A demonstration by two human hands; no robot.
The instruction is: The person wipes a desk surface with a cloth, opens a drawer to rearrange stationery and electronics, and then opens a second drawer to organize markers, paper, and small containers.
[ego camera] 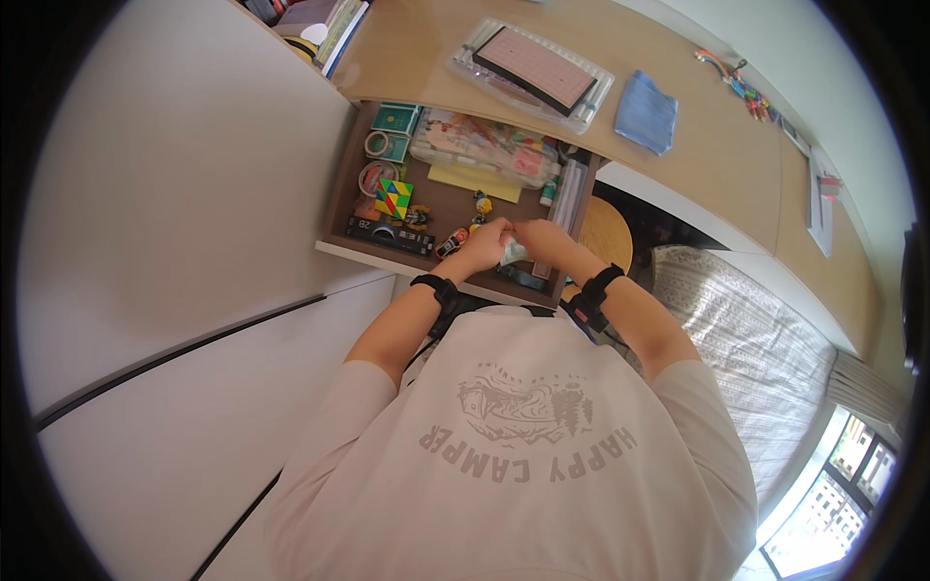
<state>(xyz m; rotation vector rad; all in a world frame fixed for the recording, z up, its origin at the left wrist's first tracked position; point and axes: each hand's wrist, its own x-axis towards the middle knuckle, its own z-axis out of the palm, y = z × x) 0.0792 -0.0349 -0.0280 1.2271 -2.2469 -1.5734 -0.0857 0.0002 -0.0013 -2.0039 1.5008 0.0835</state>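
Note:
My left hand point(488, 244) and my right hand point(543, 238) meet above the front of a pulled-out drawer point(443, 190). Their fingertips pinch together at a small, pale, soft-looking item point(514, 252), partly covered by the fingers. Just left of my left hand lies a small toy car point(452, 242). Small yellow figurines point(481, 206) stand or lie behind that hand. Under my right wrist are a pinkish box point(541, 269) and a dark bluish object point(524, 277). A puzzle cube point(394, 198) and a black pencil box point(391, 235) sit at the drawer's left.
In the drawer are tape rolls point(377, 144), green boxes point(397, 118), a clear case point(483, 145), yellow paper point(472, 181) and a glue stick point(549, 190). The desktop point(716, 145) holds a marker case point(465, 64), pink-topped flat box point(536, 67) and blue cloth point(647, 114). A round stool point(609, 231) stands right.

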